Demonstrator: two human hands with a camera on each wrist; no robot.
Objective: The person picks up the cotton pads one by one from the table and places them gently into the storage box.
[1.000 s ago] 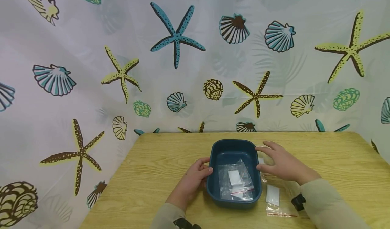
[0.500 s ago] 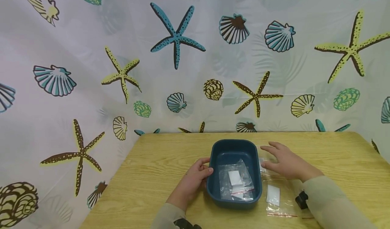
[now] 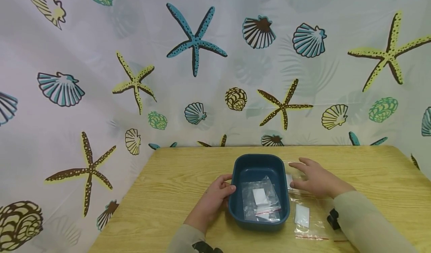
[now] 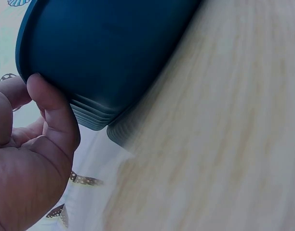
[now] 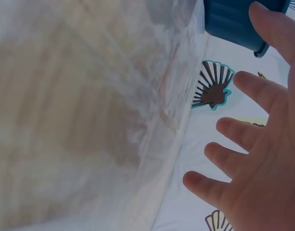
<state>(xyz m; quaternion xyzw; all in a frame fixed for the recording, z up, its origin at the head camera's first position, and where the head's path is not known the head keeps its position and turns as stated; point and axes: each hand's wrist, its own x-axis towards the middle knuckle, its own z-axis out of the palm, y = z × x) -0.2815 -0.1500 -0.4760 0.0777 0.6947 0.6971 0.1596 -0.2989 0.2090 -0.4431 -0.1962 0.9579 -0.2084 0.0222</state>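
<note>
Patterned curtain [image 3: 215, 77]: shells, starfish; hung behind surface.
Wood-grain surface [image 3: 171, 178]: bears all goods.
Blue bin [image 3: 259, 226]: upright, between hands, mouth up, presumably so contents stay reachable.
Left hand [image 3: 215, 197]: thumb and fingers pinching bin's left rim, likely steadying it.
Right hand [image 3: 316, 178]: fingers spread wide, nothing held, over bagged goods right of bin.
Clear bags: some inside bin [image 3: 250, 208], others on surface [image 3: 316, 223], just beside it.
White inserts [image 3: 302, 215]: within bags, perhaps kept flat.

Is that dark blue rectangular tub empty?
Not empty: the dark blue rectangular tub has at least one clear plastic bag with a white rectangular piece lying inside.
</note>
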